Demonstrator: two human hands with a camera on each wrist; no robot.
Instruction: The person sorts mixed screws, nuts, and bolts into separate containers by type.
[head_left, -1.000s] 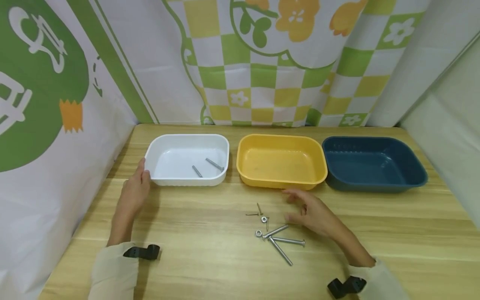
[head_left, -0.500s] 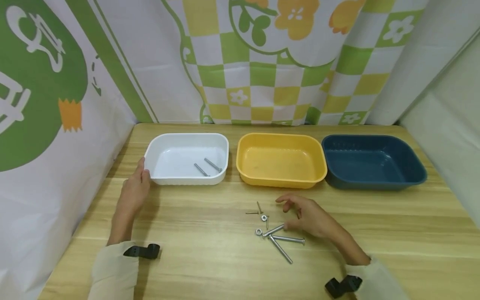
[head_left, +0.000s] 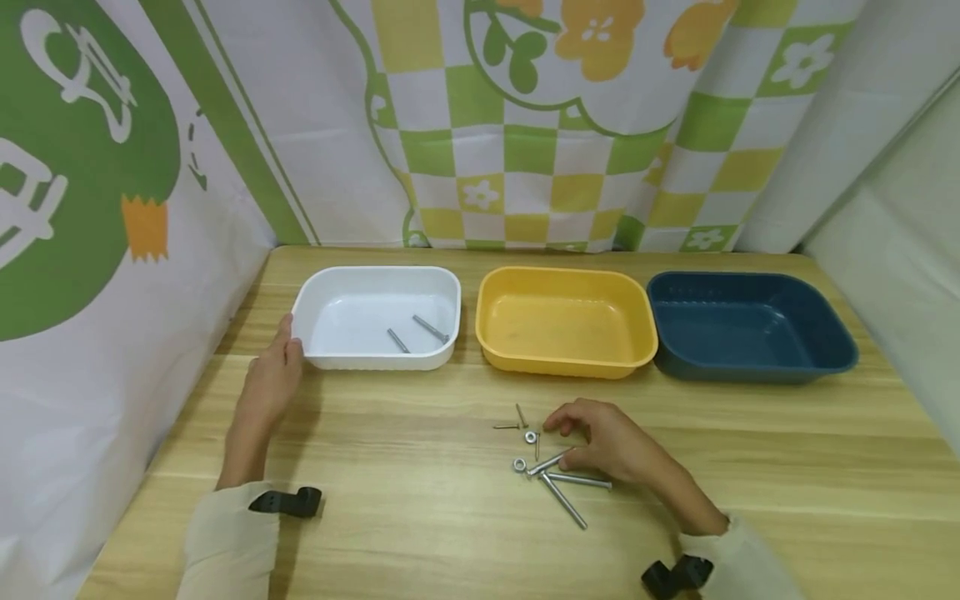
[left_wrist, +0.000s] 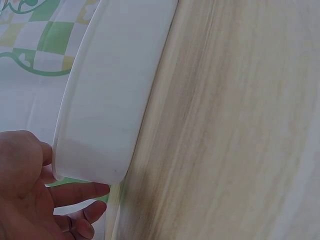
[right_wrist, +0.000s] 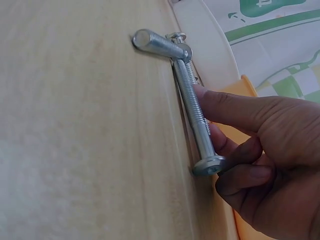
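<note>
My left hand point(head_left: 272, 382) rests against the left end of a white tray point(head_left: 375, 362), its thumb by the near corner; some fingertips are hidden behind the tray in the left wrist view. My right hand point(head_left: 611, 442) is low over loose hardware, fingers bent with a gap between thumb and index finger. Its thumb is at the end of a long bolt point(head_left: 550, 462); whether they touch is unclear. Two more bolts point(head_left: 564, 501) lie crossed with that one. Beyond them lie two nuts point(head_left: 519, 465) and several small screws point(head_left: 522, 415).
Two bolts point(head_left: 431, 327) lie in the white tray. A yellow tray point(head_left: 566, 367) stands to its right, then a dark blue tray point(head_left: 757, 372) close beside it. All three stand along the back of the wooden table point(head_left: 405, 517), before a patterned curtain point(head_left: 525, 150).
My right hand has moved left and nearer, from below the yellow tray's front edge down to the bolts. The left hand has stayed at the white tray, where one bolt has shifted slightly.
</note>
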